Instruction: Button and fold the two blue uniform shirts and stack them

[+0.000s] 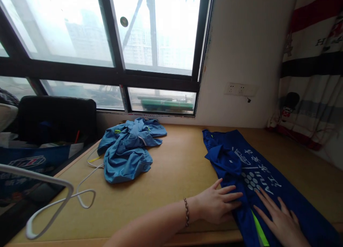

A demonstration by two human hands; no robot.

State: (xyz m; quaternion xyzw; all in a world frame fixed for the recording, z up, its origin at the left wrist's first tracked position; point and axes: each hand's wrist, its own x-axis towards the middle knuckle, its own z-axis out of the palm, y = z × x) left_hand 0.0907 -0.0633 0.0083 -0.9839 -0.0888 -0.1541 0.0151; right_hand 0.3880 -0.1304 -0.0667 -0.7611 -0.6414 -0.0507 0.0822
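A dark blue shirt (284,175) with white lettering and a bright green strip lies spread on the right part of the table, partly folded over along its left side. My left hand (218,202), with a braided bracelet at the wrist, rests with fingers spread on the shirt's left edge. Flat on the printed cloth, a little to the right, lies my right hand (280,220), its fingers stretched out. Neither hand grips the fabric. Away to the left sits a crumpled light blue shirt (128,147).
The wooden table (177,168) runs below a dark-framed window (158,79). A white cable (59,182) loops over its left side. Beyond that edge stand a black chair (56,118) and a printed bag (34,165). A patterned curtain (313,90) hangs at the right.
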